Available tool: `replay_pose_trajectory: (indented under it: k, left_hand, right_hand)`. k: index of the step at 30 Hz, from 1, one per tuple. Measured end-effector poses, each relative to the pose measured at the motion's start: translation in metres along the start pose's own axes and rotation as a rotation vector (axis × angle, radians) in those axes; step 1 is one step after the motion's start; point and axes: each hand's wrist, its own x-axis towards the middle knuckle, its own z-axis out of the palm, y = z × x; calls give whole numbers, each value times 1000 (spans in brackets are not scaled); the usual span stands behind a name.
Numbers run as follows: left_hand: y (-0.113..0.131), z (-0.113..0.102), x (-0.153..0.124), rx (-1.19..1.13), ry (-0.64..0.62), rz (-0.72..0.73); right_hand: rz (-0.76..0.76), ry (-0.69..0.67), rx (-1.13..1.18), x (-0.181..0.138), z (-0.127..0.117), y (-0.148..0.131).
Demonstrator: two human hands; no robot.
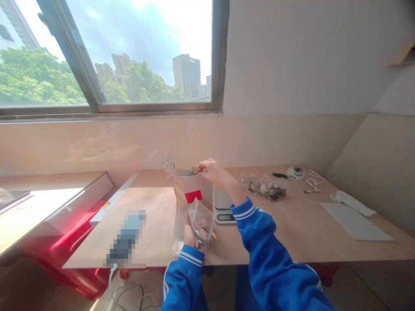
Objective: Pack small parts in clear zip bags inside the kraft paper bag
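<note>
Two hands are busy at the table's (292, 233) near edge. I've got my left hand (189, 234) low and close to me, fingers wrapped around a clear bag (201, 221) with small brownish pieces inside; the bag stands up out of that grip, just in front of the box (192, 190). My right hand (212, 169) is stretched further out, over the open top of the box, fingertips pinched on a small brown piece (195, 170). I can't tell exactly what that piece is, too small from here. The box is brown with a red label (193, 196) facing me, and it sits between my two hands. Just right of my right forearm, touching the box's side as far as I can see, a scale (223, 206) lies flat. Further right of that hand there's a second clear bag (267, 186) of mixed pieces lying on the wood. Beyond it, a green-handled screwdriver (275, 174) and a tape roll (296, 172), well apart from both hands. Behind the box stands a clear bottle (168, 164).
</note>
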Motion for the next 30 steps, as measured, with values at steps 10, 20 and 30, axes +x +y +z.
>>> replay_pose_trajectory:
  k: [10, 20, 30]
  left_hand:
    - [4, 1, -5, 53, -49, 81]
    - [-1, 9, -10, -111, -145, 104]
    - [5, 4, -4, -162, -161, 71]
  right_hand:
    - [65, 277, 148, -38, 2, -25]
    - [342, -210, 394, -124, 86, -24]
    - [284, -360, 263, -130, 120, -23]
